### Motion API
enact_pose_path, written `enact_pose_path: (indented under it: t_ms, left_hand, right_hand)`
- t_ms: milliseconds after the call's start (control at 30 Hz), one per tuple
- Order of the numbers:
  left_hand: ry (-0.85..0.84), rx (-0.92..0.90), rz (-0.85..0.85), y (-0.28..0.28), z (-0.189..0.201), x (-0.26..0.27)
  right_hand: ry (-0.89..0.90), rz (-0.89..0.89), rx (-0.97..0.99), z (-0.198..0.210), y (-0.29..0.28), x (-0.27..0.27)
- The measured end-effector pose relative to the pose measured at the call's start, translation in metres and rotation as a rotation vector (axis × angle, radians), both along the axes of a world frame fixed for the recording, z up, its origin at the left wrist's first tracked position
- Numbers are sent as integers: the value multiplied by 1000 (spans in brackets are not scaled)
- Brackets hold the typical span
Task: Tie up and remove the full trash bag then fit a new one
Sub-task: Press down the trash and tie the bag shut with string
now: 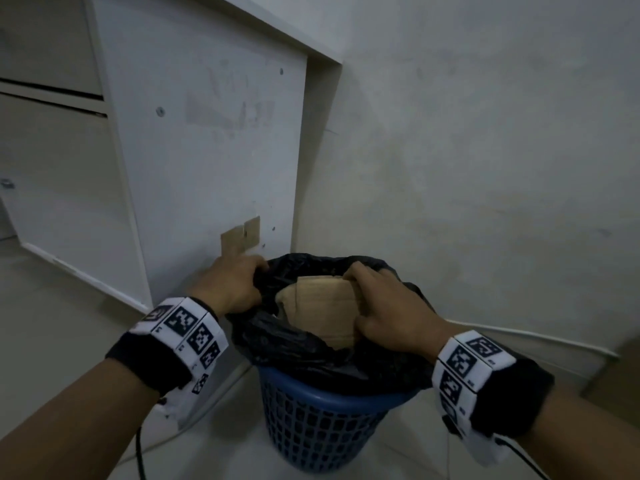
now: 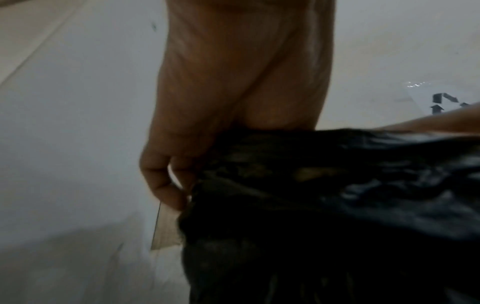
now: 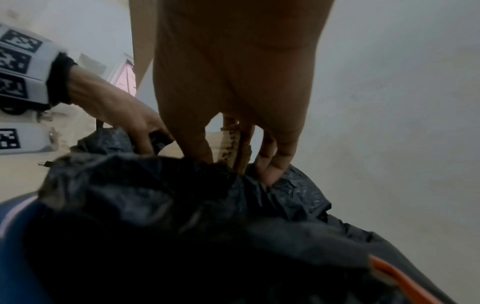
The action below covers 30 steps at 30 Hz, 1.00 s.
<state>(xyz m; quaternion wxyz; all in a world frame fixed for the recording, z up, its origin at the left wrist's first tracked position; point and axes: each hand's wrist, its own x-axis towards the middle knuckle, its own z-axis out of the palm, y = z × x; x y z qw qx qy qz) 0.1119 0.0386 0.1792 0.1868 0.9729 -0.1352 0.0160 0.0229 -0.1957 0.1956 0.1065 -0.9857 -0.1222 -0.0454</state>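
Gathering the bag [image 1: 294, 344] mouth here, it sits in the blue bin [image 1: 311, 420] by the wall [image 1: 485, 133]. Cardboard [image 1: 325, 306] pokes up between my hands, blocking the close. Left hand [image 1: 232, 285] grips the far-left rim; right hand [image 1: 384, 313] has fingers curled on the rim and cardboard. Can't see what's under the cardboard, and the wrist views are blurry.

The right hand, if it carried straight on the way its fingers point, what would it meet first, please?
Most likely the cardboard inside the black trash bag: the right hand points down into the bag's open mouth, its fingers already beside the cardboard's edge, though depth is uncertain.
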Motion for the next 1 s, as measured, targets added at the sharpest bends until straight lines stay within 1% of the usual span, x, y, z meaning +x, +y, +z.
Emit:
enact_pose_path:
  t_ms: [33,67,100,133,167,200,300,367,433,500,533,633,667,733,767,800,833,900,967,1000]
  left_hand:
    - [23,154,16,2,0,0]
    - [16,266,39,4,-1,0]
    - [-8,329,68,6,0,-1]
    - [-40,338,97,6,1,-2]
    - [-70,288,121,6,2,-3]
    - [-86,180,144,6,3,-3]
    - [-145,-273,181,0,13,-6]
    - [-199,-496,157,-9,20,-9]
    - [-223,-660,118,-19,26,-12]
    - [-215,-751,68,-28,27,-11]
    - [-192,-777,51,-31,26,-10]
    - [-82,-855,3,-38,21,-12]
    - [-70,-882,-21,-38,20,-13]
    - [-68,-950,-54,-34,18,-14]
    - [-80,-971,-59,-32,17,-14]
    - [-107,-963,-55,-30,17,-14]
    - [-140,-931,-51,-28,16,-15]
    - [-193,-874,-59,-28,14,-15]
    - [-224,-824,-108,-29,13,-18]
    - [-234,-785,-149,-30,12,-18]
  right_hand:
    - [-4,10,13,1,0,-2]
    - [-3,16,22,3,0,-4]
    - [-5,22,31,4,0,-5]
    - [-16,29,41,4,0,-6]
    - [-38,39,45,4,0,-8]
    - [-73,53,32,4,0,-9]
    - [-146,95,-21,2,0,-8]
    - [-107,101,-5,2,3,-4]
    - [7,88,19,-1,7,5]
    - [167,38,-17,-5,9,15]
    - [218,0,-57,-8,9,19]
    - [241,-123,-189,-18,2,28]
    - [245,-150,-227,-19,0,29]
    - [250,-157,-262,-20,-4,29]
    - [237,-132,-254,-21,-6,30]
    - [214,-105,-216,-20,-6,31]
    - [179,-81,-123,-20,-8,33]
    - [112,-100,238,-19,-11,35]
    - [155,-198,525,-18,-14,34]
    - [207,-242,578,-18,-16,33]
